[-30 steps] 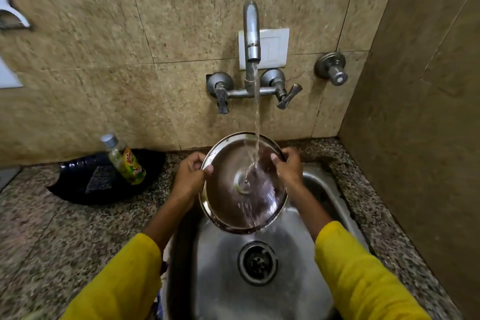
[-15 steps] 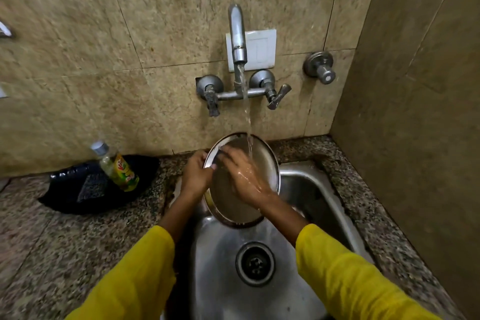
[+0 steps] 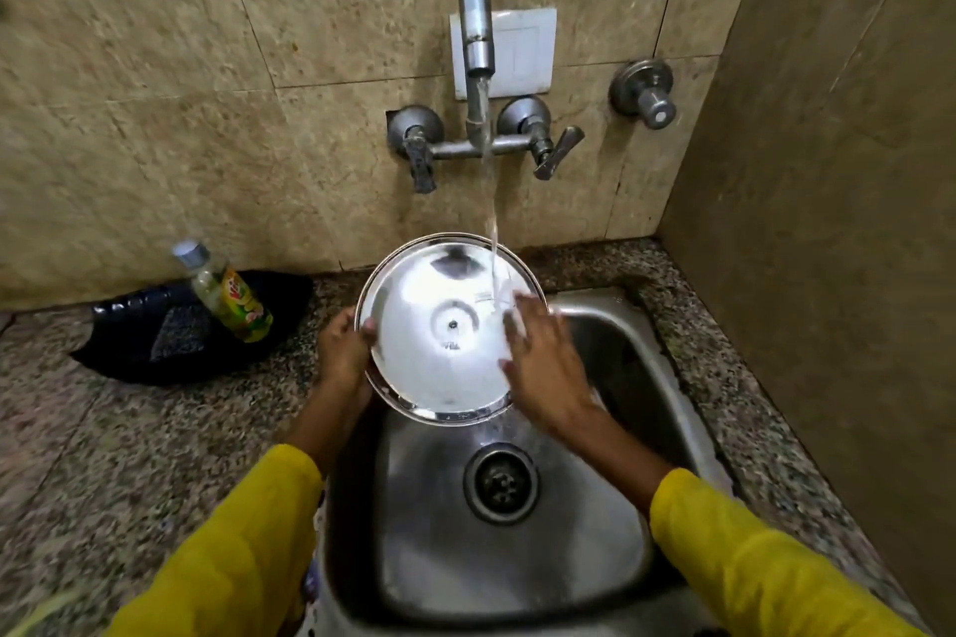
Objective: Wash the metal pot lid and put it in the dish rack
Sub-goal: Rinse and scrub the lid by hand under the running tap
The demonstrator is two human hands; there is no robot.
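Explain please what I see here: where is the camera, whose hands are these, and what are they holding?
The camera sits on a person's head and looks down, so both hands are that person's own. The left hand grips the rim of a round metal lid over a steel sink. The right hand lies open on the lid's right side, rubbing it. Water runs from the wall tap onto the lid. On the stone counter at left stands a small bottle on a black tray.

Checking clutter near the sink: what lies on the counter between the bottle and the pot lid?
Head view: only bare granite counter and the edge of a black tray under the bottle, then the left hand on the pot lid.
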